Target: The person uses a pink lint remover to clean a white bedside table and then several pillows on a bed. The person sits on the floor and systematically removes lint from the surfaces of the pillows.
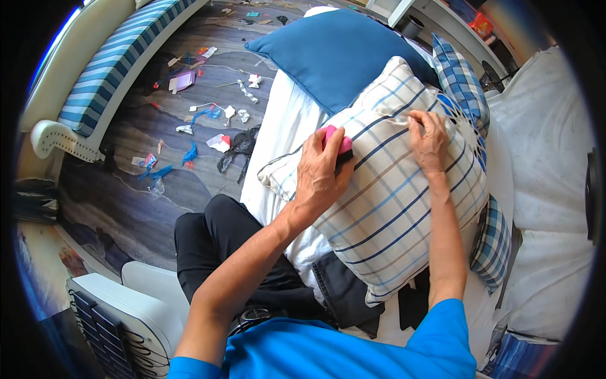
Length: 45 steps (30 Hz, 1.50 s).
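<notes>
A cream cushion [385, 208] with blue and beige checks lies on the white-covered bed in front of me. My left hand [320, 170] is closed round a small pink-and-black block [344, 144], held against the cushion's left part. Its exact kind is hidden by my fingers. My right hand [430, 140] rests at the cushion's upper right, fingers curled and pinching its cloth. A large plain blue cushion [338, 54] lies just beyond.
Blue checked cushions [464, 85] lie along the right side. Dark folded cloth [344, 290] sits by my lap. Scraps and bags [237, 151] litter the floor at left, near a striped bench [120, 57]. A white chair [126, 303] stands at lower left.
</notes>
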{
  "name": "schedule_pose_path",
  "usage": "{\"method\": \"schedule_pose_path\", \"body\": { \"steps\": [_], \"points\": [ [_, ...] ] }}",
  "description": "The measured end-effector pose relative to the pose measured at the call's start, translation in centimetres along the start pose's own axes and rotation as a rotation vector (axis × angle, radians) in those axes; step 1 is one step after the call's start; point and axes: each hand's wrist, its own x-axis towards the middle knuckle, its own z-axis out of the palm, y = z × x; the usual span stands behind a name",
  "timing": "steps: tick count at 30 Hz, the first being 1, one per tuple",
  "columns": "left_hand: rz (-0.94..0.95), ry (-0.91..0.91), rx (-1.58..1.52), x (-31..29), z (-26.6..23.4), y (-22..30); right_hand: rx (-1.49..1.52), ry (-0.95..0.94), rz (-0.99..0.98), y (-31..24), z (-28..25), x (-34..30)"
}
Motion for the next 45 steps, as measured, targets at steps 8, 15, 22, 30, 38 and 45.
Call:
{"method": "schedule_pose_path", "body": {
  "steps": [8, 15, 22, 30, 38, 45],
  "points": [
    [-0.12, -0.016, 0.116, -6.2, -2.4, -6.2, 0.035, 0.059, 0.014, -1.7, 2.8, -1.0],
    [-0.027, 0.02, 0.121, 0.4, 2.4, -2.6, -0.014, 0.089, 0.01, -0.9, 4.4, -1.7],
    [0.03, 0.001, 0.018, 1.6, 2.9, -3.2, 0.015, 0.087, 0.047, -1.4, 4.9, -1.7],
    [-0.003, 0.01, 0.114, -5.1, -0.5, -3.7, -0.077, 0.143, 0.041, -1.1, 5.7, -2.1],
    [0.165, -0.099, 0.172, 4.8, 4.5, -0.4, 0.032, 0.157, 0.044, -1.4, 6.0, -1.7],
    [0.093, -0.105, 0.188, -9.4, -2.7, -3.9, -0.005, 0.188, 0.036, -1.2, 6.4, -2.0]
  ]
}}
